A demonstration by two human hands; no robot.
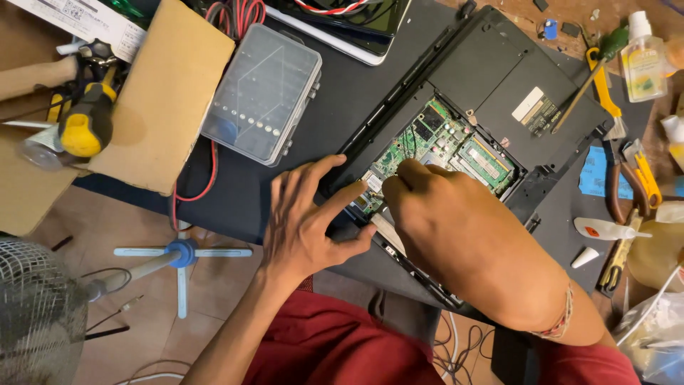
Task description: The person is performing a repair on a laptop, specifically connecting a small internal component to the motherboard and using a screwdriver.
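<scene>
Left hand (306, 221) fingers spread flat, pressing the black upturned laptop's (499, 78) edge; right hand (456, 235) fingers pinched together down on the green circuit board (427, 139), wrist bent.

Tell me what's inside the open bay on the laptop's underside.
Inside the open bay of the laptop: a green circuit board and memory module. The right hand covers the bay's near corner; the left hand rests beside it.

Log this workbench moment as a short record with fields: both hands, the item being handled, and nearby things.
left hand: spread flat, steadying the laptop's edge
right hand: fingers bunched over the green circuit board; any tool held is hidden
laptop: black, underside up, bottom panel open
left of it: clear plastic organiser box, cardboard, yellow-handled screwdriver
right of it: pliers, small bottle
</scene>
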